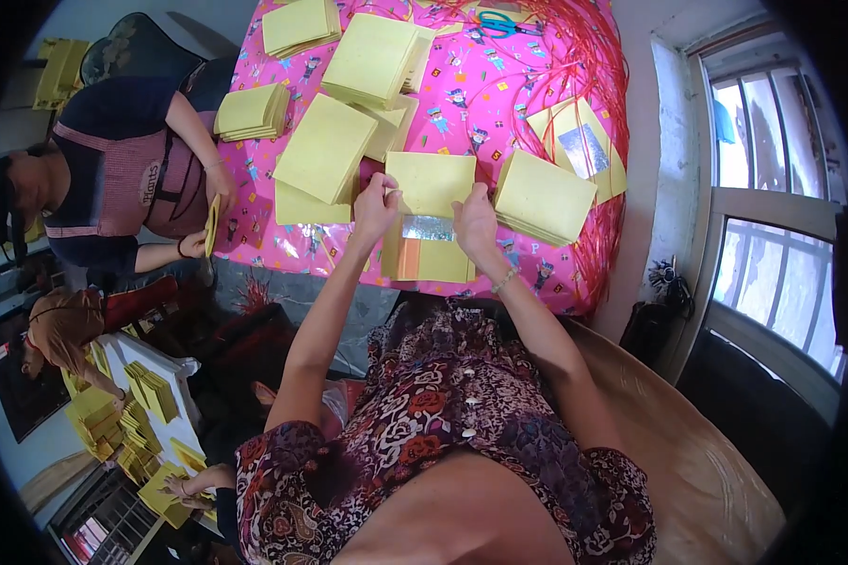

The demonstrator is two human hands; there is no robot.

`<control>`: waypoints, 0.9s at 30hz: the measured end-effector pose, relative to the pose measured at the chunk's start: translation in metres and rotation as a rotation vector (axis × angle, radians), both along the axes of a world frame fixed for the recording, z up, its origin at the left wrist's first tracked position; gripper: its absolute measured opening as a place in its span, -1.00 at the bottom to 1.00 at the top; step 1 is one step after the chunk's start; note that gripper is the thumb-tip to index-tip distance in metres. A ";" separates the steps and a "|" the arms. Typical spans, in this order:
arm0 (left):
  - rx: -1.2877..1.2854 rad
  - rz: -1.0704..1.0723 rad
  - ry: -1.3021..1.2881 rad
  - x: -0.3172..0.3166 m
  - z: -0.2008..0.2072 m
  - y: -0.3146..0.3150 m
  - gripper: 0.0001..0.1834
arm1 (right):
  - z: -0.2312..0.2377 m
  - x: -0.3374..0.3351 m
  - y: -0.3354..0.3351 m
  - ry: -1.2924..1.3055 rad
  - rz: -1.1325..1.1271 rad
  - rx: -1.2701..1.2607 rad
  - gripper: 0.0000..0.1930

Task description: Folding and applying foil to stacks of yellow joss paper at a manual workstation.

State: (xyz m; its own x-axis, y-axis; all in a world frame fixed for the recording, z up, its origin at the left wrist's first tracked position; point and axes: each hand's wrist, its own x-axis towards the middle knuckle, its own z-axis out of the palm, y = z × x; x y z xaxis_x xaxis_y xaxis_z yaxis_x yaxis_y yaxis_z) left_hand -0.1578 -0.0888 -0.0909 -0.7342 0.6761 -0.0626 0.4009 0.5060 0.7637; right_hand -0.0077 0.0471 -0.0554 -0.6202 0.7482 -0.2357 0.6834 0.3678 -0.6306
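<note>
Near the front edge of the table, a yellow paper sheet point(432, 179) is held up by its two sides between my hands. My left hand point(377, 204) is closed, fingertips pinching the sheet's left edge. At its lower right edge my right hand point(476, 221) is closed too, the thumb along the paper and the other fingers mostly hidden. Just below lies another piece of yellow paper point(455, 266) with a shiny silver and orange patch. A stack of yellow paper point(545, 196) lies right of my right hand; a taller stack point(325, 149) is beside my left.
More yellow stacks point(372, 58) cover the pink patterned tablecloth point(452, 127). Red strings point(594, 71) trail down its right side, near teal-handled scissors point(499, 24). At the left a co-worker point(127, 169) holds yellow paper; others handle paper at a white table point(174, 428).
</note>
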 end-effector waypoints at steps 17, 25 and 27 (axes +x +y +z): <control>-0.032 0.148 -0.081 0.000 -0.018 0.010 -0.87 | -0.021 -0.009 0.011 -0.077 -0.003 -0.022 -0.59; -0.051 0.062 0.412 0.005 -0.009 0.019 -0.86 | -0.031 -0.009 0.016 -0.075 -0.005 -0.016 -0.55; -0.082 0.014 0.343 0.003 -0.012 0.022 -0.87 | -0.029 -0.013 0.016 -0.090 0.011 -0.002 -0.55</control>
